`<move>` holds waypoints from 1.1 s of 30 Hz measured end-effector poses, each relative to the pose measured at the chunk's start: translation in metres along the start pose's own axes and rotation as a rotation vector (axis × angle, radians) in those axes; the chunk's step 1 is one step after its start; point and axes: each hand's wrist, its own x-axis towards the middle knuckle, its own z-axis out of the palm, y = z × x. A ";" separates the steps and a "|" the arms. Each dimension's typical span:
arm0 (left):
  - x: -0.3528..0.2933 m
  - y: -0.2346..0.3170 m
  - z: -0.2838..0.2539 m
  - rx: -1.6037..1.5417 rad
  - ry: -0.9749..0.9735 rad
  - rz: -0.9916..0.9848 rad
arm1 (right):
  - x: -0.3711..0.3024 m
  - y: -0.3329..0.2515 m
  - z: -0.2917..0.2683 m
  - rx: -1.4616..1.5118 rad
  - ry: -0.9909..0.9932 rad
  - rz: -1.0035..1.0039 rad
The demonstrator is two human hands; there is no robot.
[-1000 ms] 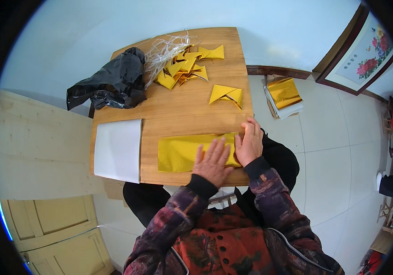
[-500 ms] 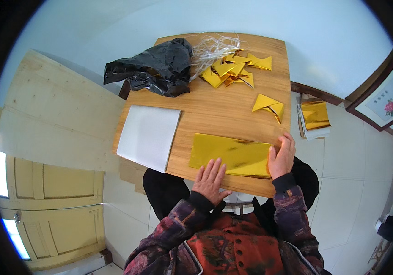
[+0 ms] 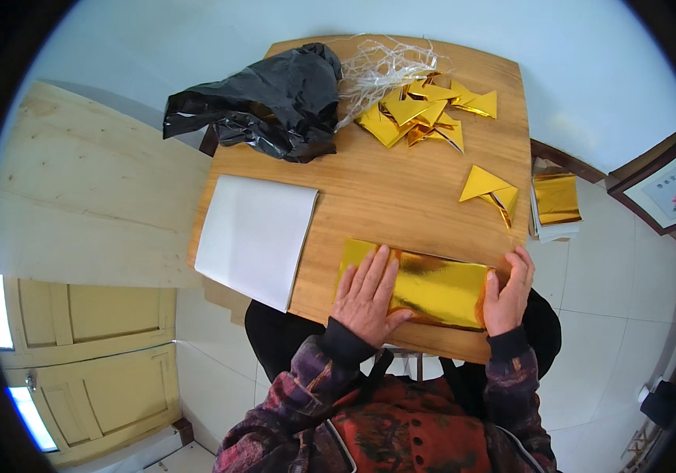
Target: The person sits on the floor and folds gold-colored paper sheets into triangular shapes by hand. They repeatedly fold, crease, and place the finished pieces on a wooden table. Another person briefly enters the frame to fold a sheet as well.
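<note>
A long folded strip of shiny gold paper (image 3: 442, 289) lies crosswise near the front edge of the wooden table (image 3: 401, 185). My left hand (image 3: 367, 296) rests flat over the strip's left part, fingers stretched out. At its right end is my right hand (image 3: 510, 294), fingers extended, with the thumb along the short edge and the palm side on the table. Beyond it sits one folded gold paper piece (image 3: 489, 188) with pointed corners. Farther back lies a pile of similar gold pieces (image 3: 420, 110).
A stack of white paper (image 3: 256, 236) lies at the table's left. Behind it are a crumpled black plastic bag (image 3: 275, 106) and a tangle of clear plastic strands (image 3: 381, 71). More gold sheets (image 3: 556, 199) rest on a stack near the floor, right of the table. A framed picture (image 3: 669, 189) leans at the right wall.
My left hand has moved forward from the strip's near edge onto its top. My right hand stays at the right end. The whole view has shifted slightly.
</note>
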 end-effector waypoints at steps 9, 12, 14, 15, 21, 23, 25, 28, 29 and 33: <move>-0.013 -0.034 0.007 0.137 -0.195 -0.084 | 0.004 -0.005 -0.005 -0.034 -0.087 0.058; -0.016 -0.035 0.007 0.168 -0.254 -0.070 | 0.004 -0.006 -0.007 -0.033 -0.117 0.063; -0.015 -0.036 0.007 0.171 -0.256 -0.061 | 0.005 -0.007 -0.007 -0.040 -0.131 0.067; -0.014 -0.036 0.007 0.174 -0.251 -0.059 | 0.005 -0.008 -0.008 -0.045 -0.137 0.064; -0.019 -0.036 0.008 0.144 -0.254 -0.092 | 0.005 -0.007 -0.007 -0.016 -0.127 0.089; -0.019 -0.037 0.010 0.075 -0.245 -0.124 | 0.005 -0.005 -0.006 -0.077 -0.109 0.059; -0.016 -0.039 0.013 0.064 -0.168 -0.096 | 0.004 -0.002 -0.005 -0.058 -0.085 0.053; -0.015 -0.040 0.015 0.056 -0.125 -0.070 | 0.002 0.000 -0.002 -0.004 -0.022 0.015; -0.014 -0.041 0.015 0.059 -0.121 -0.070 | 0.001 0.000 -0.001 0.018 -0.012 0.016; -0.014 -0.031 0.012 0.278 -0.173 -0.149 | 0.001 0.002 0.001 0.029 -0.003 0.014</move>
